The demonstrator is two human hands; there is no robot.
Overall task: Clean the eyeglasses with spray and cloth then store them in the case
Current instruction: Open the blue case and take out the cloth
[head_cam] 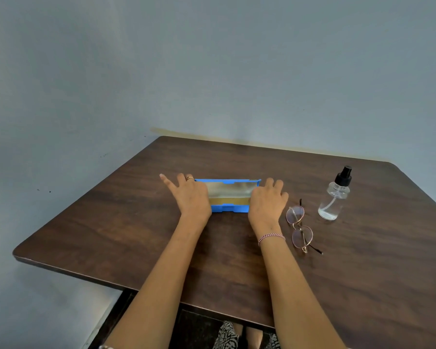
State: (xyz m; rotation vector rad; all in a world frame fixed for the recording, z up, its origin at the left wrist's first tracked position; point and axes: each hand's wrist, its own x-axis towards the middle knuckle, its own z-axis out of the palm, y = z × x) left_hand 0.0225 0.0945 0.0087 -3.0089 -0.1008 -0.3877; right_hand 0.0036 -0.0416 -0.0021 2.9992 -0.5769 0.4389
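A blue eyeglass case [228, 195] lies open near the middle of the frame on a dark wood-grain surface [136, 222], its long side running left to right. The inside shows a pale grey band in the far half and a tan band in the near half; whether any of that is a cloth cannot be told.

The left hand [191, 197] lies over the left end of the case. Its grip is wide: the fingers are straight and splayed, the index pointing toward the upper left. A ring [189, 178] sits on one finger. The right hand [267, 202] covers the right end of the case with its fingers bent over the far edge. Whether that grip clamps the case or only rests on it cannot be told. A thin bracelet [271, 236] circles the right wrist.

The eyeglasses [298, 227], round-lensed with a thin metal frame, lie on the surface just right of the right hand and wrist, apart from the case. Their lenses are stacked one above the other in the picture. Farther right, a clear spray bottle [334, 197] with a black pump top stands upright, near the glasses but not touching them.

A plain blue-grey wall [212, 71] fills the upper half of the frame
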